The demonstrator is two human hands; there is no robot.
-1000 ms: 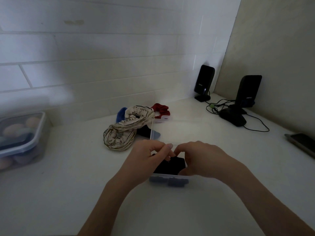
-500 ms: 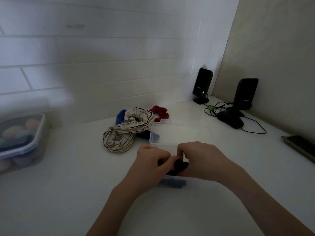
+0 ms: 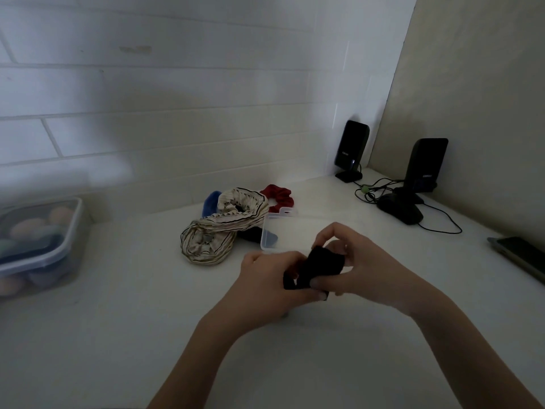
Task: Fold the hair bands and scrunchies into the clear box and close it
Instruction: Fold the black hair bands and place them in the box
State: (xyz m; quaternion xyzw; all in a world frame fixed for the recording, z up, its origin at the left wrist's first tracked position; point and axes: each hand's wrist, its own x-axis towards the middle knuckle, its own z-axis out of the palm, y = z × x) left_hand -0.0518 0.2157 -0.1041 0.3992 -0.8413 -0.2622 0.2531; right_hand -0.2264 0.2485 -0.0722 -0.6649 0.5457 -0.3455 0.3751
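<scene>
A black hair band (image 3: pixel 318 268) is pinched between my left hand (image 3: pixel 269 280) and my right hand (image 3: pixel 358 265), lifted a little above the white counter. Both hands grip it at once. The clear box's open lid (image 3: pixel 290 231) shows just behind my hands; the box body is hidden under them. Farther back lie a cream striped scrunchie (image 3: pixel 224 228), a blue scrunchie (image 3: pixel 211 200), a red scrunchie (image 3: pixel 278 196) and a dark one (image 3: pixel 250 236) partly under the striped one.
A lidded plastic container (image 3: pixel 41 249) with round items stands at the left edge. Two black speakers (image 3: pixel 351 149) (image 3: pixel 424 166), a black mouse (image 3: pixel 399 212) and cables sit at the back right. A phone (image 3: pixel 520 255) lies at the right edge. Tiled wall behind.
The black hair band came up out of the box and is now held above it in both hands. The lid stayed open behind.
</scene>
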